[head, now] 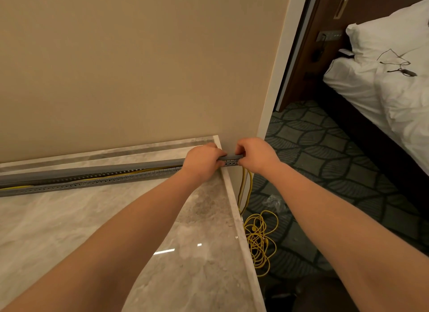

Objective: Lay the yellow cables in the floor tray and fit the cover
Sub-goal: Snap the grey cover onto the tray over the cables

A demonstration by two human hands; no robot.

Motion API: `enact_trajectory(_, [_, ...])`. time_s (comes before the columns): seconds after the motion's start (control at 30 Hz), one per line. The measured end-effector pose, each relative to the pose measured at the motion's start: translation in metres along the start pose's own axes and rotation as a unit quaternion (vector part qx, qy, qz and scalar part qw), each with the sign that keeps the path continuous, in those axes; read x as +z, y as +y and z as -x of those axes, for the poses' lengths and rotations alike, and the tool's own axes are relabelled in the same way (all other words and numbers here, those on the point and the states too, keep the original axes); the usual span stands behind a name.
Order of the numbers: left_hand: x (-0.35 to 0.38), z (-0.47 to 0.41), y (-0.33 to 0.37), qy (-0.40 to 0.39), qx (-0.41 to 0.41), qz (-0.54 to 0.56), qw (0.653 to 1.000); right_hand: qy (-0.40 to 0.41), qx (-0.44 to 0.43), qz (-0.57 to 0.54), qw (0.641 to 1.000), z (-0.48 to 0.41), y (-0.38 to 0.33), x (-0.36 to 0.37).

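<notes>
Gripping the gray tray point(92, 175) end at the marble edge, both hands point(204, 161) clench it.

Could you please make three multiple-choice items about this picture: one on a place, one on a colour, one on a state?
1. Where does the loose cable coil lie?
A. on the carpet
B. on the bed
C. on the marble floor

2. What colour is the floor tray?
A. white
B. grey
C. black

3. How is the tray along its left stretch?
A. fully covered
B. open, cables showing
C. empty

Answers:
1 A: the coil rests on the patterned carpet beside the marble edge.
2 B: its perforated walls are grey.
3 B: yellow cables show inside, while the left hand and right hand hold the right end.
</notes>
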State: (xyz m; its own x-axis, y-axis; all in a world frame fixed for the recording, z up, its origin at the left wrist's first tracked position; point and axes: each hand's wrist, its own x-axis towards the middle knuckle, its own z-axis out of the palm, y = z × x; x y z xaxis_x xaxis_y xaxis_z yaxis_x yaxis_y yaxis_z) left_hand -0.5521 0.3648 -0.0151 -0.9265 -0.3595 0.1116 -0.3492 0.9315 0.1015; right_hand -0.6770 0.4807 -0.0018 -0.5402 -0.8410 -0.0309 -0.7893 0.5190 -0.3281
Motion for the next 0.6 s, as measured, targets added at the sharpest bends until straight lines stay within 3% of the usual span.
enact_trajectory(0.6, [0.008,0.012,0.003,0.042,0.042,-0.117,0.991,0.011,-0.049,0.123,0.991,0.002,-0.013,0.0])
